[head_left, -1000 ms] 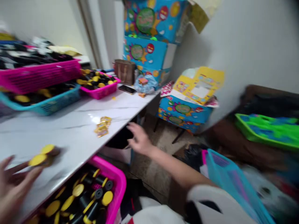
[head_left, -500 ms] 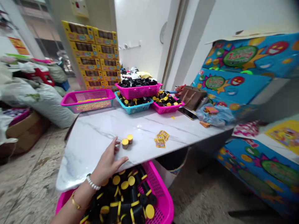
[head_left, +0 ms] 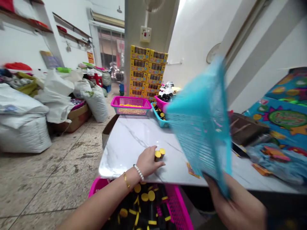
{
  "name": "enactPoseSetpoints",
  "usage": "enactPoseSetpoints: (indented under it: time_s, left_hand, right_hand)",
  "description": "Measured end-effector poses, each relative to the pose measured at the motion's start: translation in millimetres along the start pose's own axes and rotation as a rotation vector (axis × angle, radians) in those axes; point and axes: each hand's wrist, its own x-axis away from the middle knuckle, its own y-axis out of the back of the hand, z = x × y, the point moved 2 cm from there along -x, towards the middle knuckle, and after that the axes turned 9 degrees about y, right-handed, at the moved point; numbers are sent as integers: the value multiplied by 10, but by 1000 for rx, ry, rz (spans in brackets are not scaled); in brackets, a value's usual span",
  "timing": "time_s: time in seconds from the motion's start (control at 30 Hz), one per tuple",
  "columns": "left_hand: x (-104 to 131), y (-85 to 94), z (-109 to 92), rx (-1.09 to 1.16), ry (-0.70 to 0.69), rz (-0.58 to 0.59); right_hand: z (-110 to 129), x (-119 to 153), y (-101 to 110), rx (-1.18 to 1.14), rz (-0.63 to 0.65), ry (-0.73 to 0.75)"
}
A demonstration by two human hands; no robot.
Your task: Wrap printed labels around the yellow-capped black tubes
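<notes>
On the marble-patterned table [head_left: 134,134], two small yellow-capped cylinders [head_left: 157,155] stand side by side. My left hand [head_left: 148,162] is at them, thumb and fingers apart, with the fingers curving behind their left side; whether it touches them I cannot tell. A turquoise plastic basket [head_left: 199,118], tipped on its side and blurred, is held up by its edge in my right hand [head_left: 242,204]. Beneath my left forearm sits a pink basket [head_left: 181,207] full of black pieces with yellow caps. Some small yellow cards [head_left: 192,171] lie partly hidden behind the turquoise basket.
At the table's back stand a pink basket [head_left: 131,101] with yellow contents and a turquoise basket [head_left: 163,124] of black pieces. Yellow boxes [head_left: 139,65] are stacked behind. A phone [head_left: 240,150] and blue plastic bag [head_left: 275,163] lie right; white sacks [head_left: 22,127] stand left.
My right hand has come into view, holding up a turquoise basket. My left hand has moved in beside the two cylinders. The view has turned to the left.
</notes>
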Motion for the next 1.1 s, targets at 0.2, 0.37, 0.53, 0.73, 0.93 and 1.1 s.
enactPoseSetpoints:
  time_s: [0.2,0.37,0.53,0.73,0.93,1.1]
  left_hand:
    - [88,13,-39,-49,31,-31]
    - [471,515,59,-10,-86,-60]
    - [165,1441,218,-157,-137,-425]
    - [-608,1606,530,-418,127,-209]
    - [-131,1201,311,-669,-22,-218]
    - [-94,1026,301,-869,-35,-182]
  right_hand:
    - [-18,-1291,-1468,-93,472,363]
    - [-137,-1372,-1996,-157,600,490]
    - [-298,-786,-1665,-247,333,353]
    - [-287,-319,-1729,-187,616,219]
    - [-145,-977,-1749,-358,328,210]
    - [-272,-1456,-1903,-306,246,201]
